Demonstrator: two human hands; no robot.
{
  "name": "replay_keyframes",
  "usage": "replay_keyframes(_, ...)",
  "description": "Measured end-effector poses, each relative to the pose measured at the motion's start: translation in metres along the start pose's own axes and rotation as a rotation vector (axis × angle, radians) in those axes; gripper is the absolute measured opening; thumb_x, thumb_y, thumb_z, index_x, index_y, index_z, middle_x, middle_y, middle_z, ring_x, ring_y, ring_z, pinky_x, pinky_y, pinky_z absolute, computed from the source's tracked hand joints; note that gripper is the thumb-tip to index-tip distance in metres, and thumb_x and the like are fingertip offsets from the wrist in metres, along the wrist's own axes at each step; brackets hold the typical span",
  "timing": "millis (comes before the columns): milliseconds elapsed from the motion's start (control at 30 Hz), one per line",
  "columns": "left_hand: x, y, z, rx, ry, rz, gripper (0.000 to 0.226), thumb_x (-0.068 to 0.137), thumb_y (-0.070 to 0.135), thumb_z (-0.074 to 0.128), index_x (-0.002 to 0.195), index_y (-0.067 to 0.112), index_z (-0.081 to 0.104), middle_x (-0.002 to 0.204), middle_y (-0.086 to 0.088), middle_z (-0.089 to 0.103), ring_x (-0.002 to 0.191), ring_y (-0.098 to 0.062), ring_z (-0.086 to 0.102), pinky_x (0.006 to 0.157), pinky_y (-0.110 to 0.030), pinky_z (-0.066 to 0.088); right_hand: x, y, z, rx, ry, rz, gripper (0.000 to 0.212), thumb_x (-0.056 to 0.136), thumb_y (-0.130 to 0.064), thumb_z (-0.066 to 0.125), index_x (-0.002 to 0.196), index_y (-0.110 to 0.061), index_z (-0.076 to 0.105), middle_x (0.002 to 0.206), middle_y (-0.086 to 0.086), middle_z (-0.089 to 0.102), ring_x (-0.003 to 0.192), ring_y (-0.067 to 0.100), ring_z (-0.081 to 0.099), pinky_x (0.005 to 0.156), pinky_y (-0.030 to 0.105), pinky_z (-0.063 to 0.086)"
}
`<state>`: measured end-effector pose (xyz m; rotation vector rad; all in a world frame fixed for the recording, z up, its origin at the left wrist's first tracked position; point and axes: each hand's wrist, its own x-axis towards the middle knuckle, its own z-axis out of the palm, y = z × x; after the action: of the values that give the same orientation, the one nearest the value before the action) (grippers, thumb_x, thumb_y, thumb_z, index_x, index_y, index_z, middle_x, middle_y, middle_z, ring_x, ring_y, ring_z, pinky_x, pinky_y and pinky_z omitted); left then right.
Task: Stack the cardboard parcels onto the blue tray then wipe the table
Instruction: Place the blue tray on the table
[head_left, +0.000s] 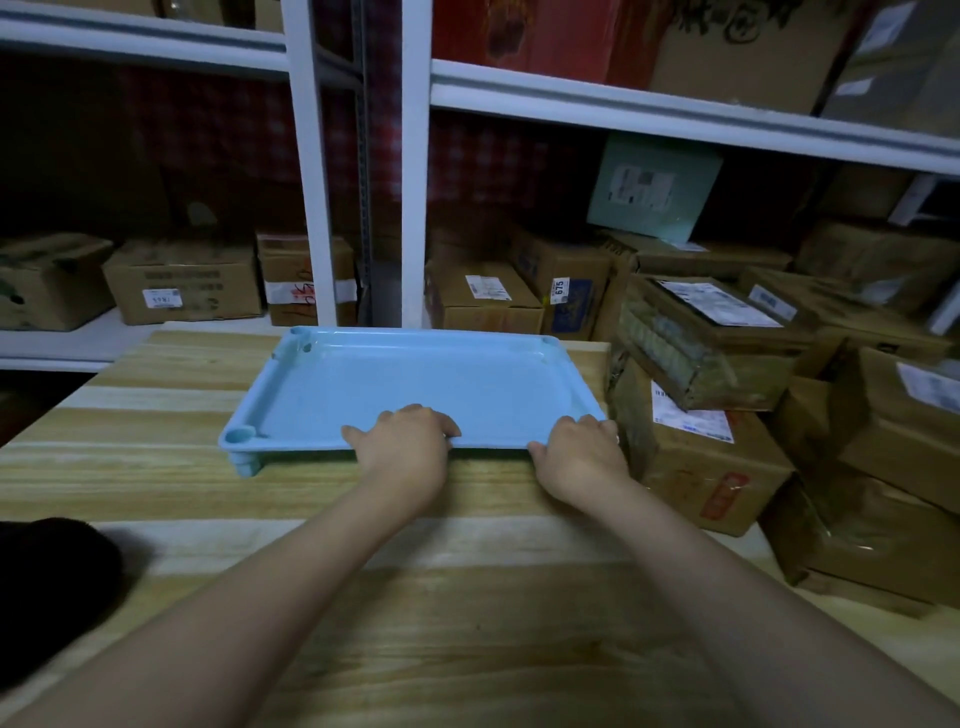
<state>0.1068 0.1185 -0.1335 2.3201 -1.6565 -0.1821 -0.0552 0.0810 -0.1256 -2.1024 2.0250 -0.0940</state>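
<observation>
A light blue tray (405, 374) with short corner legs sits on the wooden table (363, 613), toward its far side. Nothing lies in it. My left hand (402, 447) grips the middle of the tray's near rim, fingers curled over the edge. My right hand (579, 452) grips the same rim at its near right corner. Cardboard parcels (711, 467) are piled just off the table's right edge, several with white shipping labels; one taped parcel (711, 343) lies tilted on top of the pile.
White metal shelving (311, 208) stands behind the table, holding more cardboard boxes (182, 286). A dark rounded object (47, 582) rests at the table's left edge. Bare wood lies in front of the tray.
</observation>
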Motion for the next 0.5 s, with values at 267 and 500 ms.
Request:
replay_keyframes(267, -0.003, 0.008, -0.009, 0.077, -0.063, 0.014, 0.027, 0.099, 0.034, 0.047, 0.123, 0.039, 0.059, 0.126, 0.002, 0.058, 0.118, -0.024, 0.051, 0.107, -0.051, 0.028, -0.015, 0.013, -0.022, 0.084, 0.102, -0.085, 0.046, 0.102, -0.042, 0.043, 0.141, -0.018, 0.047, 0.146, 0.007, 0.044, 0.135, 0.029, 0.039, 0.1, 0.038, 0.043)
replay_keyframes(500, -0.009, 0.054, -0.016, -0.112, -0.001, 0.162, 0.039, 0.094, 0.046, 0.051, 0.132, 0.036, 0.052, 0.133, 0.0, 0.056, 0.121, -0.025, 0.052, 0.108, -0.049, 0.036, -0.04, 0.041, -0.06, 0.307, 0.442, -0.177, 0.034, 0.1, -0.03, 0.049, 0.131, -0.021, 0.058, 0.13, 0.001, 0.062, 0.117, 0.022, 0.056, 0.089, 0.031, 0.046)
